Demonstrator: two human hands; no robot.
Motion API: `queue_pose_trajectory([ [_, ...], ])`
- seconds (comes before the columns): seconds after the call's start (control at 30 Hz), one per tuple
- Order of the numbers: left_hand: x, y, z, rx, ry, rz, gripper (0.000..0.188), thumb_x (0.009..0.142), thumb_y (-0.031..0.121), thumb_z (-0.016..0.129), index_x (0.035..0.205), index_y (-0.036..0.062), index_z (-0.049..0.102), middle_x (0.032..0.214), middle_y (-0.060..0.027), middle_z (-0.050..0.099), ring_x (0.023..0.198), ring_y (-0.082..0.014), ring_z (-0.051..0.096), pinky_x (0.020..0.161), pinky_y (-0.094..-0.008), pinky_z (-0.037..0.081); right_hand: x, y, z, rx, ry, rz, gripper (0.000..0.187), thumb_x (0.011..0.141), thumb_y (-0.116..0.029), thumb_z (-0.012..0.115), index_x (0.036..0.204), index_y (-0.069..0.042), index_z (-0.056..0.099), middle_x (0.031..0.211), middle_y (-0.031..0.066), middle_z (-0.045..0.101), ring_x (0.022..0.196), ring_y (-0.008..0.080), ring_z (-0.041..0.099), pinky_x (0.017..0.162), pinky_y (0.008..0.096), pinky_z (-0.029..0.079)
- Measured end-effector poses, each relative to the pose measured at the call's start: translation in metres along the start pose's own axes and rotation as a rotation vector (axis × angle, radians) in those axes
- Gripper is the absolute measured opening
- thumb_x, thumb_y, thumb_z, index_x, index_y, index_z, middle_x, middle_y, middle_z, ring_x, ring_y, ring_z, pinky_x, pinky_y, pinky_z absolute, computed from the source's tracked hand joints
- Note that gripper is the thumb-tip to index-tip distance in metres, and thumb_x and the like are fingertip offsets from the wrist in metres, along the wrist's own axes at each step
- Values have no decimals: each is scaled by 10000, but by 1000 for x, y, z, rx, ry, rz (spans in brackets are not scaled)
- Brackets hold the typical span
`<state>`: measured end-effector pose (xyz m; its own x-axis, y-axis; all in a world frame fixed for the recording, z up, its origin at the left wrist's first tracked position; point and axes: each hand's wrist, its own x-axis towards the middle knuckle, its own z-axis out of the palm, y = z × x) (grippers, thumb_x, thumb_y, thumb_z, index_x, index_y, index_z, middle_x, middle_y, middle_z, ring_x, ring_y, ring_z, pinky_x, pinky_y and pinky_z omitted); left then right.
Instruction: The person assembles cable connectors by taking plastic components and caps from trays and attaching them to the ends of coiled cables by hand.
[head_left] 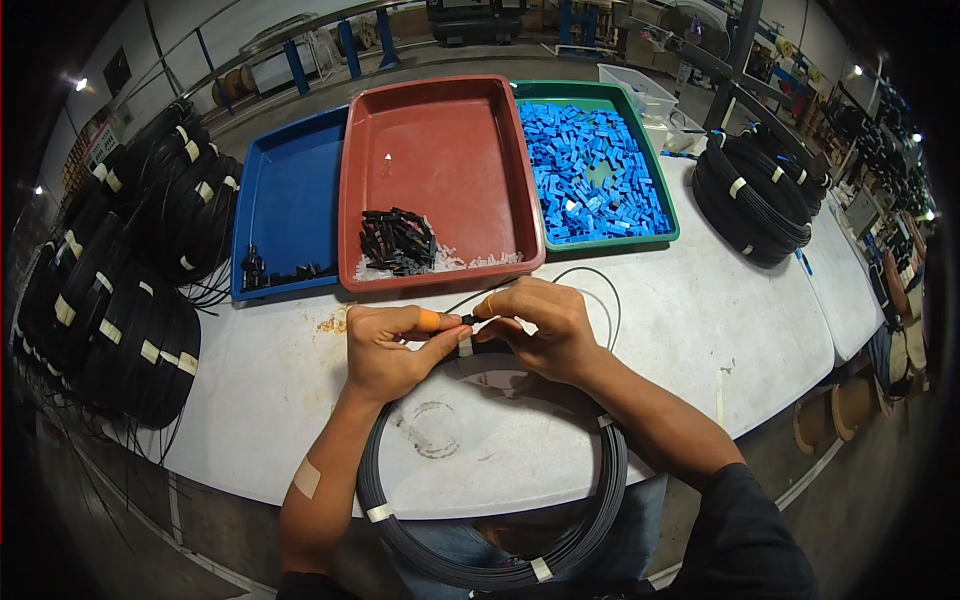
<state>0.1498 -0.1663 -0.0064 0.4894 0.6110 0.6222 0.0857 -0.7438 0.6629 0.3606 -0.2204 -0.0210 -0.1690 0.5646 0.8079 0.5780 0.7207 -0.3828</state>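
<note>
My left hand (392, 350) and my right hand (548, 325) meet above the table, in front of the red tray. Both are closed in a pinch on a small black connector (469, 320) at their fingertips, its detail mostly hidden by the fingers. Orange covers wrap a finger of each hand. Below them a coil of black cable (370, 470), bound with pale tape, leans over the table's near edge. A loose loop of thin cable (617, 310) curves out behind my right hand.
A red tray (440, 100) holds black and translucent parts. A blue tray (290, 190) on its left contains black parts; a green tray (672, 205) on its right carries many blue pieces. Cable coils (130, 360) pile up at left, and more coils (750, 195) lie at right on the white table (270, 410).
</note>
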Motion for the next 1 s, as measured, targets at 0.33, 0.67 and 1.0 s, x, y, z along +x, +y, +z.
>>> queue_pose_trajectory([
  [0.33,2,3,6,182,38,220,93,738,-7,813,809,18,760,782,-111,760,633,-201,733,582,-269,557,-3,3,-1,-109,21,-153,280,635,72,716,890,-40,701,843,78,716,717,244,670,609,354,536],
  [0.67,4,5,7,309,135,391,169,658,-128,684,730,22,715,752,-101,752,603,-198,722,555,-256,553,3,-7,6,582,-113,732,147,807,30,795,925,23,708,873,111,757,794,132,719,692,296,573],
  [1.0,4,10,7,269,197,317,159,643,-101,715,742,23,728,743,-106,750,596,-214,718,571,-277,549,5,-13,5,-52,31,-3,212,732,65,779,921,-12,717,797,81,716,725,223,685,653,333,540],
])
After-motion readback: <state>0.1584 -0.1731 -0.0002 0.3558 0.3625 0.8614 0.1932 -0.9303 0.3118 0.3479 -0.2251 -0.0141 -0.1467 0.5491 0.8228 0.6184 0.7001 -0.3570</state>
